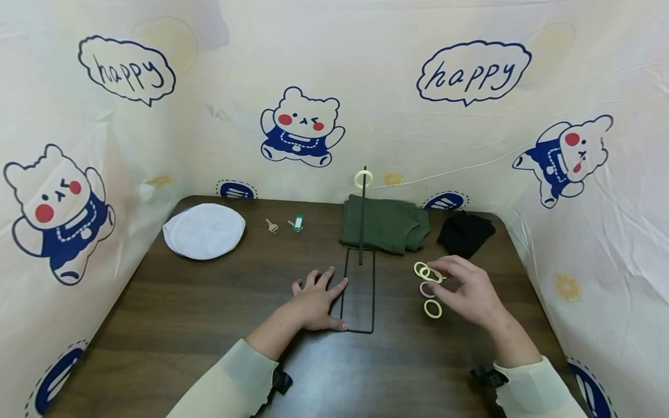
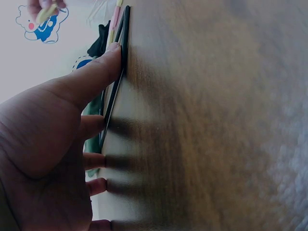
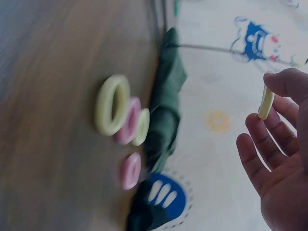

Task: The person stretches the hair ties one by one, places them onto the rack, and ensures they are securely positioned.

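Observation:
A black wire stand point(image 1: 359, 290) sits mid-table, its rectangular base flat and its thin rod point(image 1: 362, 220) upright, with a yellow ring point(image 1: 363, 179) at the top. My left hand point(image 1: 319, 297) lies flat on the table, with the thumb point(image 2: 103, 65) against the base wire point(image 2: 122, 43). To the right, my right hand point(image 1: 462, 285) pinches a yellow ring point(image 3: 265, 102) just above the tabletop. Loose rings lie beside it: a yellow one point(image 1: 432, 309), a pink one point(image 1: 425, 289) and another yellow one point(image 1: 420, 269). The right wrist view shows a second pink ring point(image 3: 130, 171).
A folded green cloth point(image 1: 387, 225) and a black cloth point(image 1: 465, 232) lie behind the stand. At the back left are a white cap point(image 1: 204, 231), a key point(image 1: 272, 226) and a green key tag point(image 1: 298, 223). Cartoon-print sheeting point(image 1: 303, 128) walls in the brown table point(image 1: 209, 313) on three sides.

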{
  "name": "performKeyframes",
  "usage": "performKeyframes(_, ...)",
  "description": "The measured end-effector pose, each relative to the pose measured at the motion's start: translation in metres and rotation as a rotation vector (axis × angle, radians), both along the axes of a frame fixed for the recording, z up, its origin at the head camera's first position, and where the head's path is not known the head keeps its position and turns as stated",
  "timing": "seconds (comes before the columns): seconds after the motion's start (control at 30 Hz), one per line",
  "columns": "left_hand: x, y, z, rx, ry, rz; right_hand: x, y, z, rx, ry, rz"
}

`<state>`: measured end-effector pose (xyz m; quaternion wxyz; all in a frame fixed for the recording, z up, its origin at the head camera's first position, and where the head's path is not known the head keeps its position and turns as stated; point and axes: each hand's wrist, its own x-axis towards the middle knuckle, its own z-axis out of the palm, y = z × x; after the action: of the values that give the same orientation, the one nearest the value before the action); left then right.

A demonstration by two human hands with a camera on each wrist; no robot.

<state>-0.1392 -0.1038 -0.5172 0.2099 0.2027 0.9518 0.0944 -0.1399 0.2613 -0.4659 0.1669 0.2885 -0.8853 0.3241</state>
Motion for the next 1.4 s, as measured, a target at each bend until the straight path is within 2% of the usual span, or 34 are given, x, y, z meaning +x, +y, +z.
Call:
performKeyframes(0.3,-0.001,0.0,0.001,-0.01,0.009,-0.001,0.004,-0.033,0.029,-0.146,0.124,0.179)
performKeyframes(0.6,0.0,-0.001,0.0,0.001,0.011,-0.002,0.012,-0.066,0.06,-0.244,0.201,0.283)
performKeyframes(1.07,0.0,-0.002,-0.004,0.006,0.029,0.006,0.026,-0.105,0.109,-0.329,0.321,0.445)
performKeyframes(1.2,-0.001,-0.001,-0.002,0.005,0.025,0.009,0.027,-0.116,0.118,-0.354,0.331,0.48)
performKeyframes(1.4,-0.004,0.0,-0.004,-0.002,0.022,0.004,0.021,-0.126,0.12,-0.345,0.359,0.483)
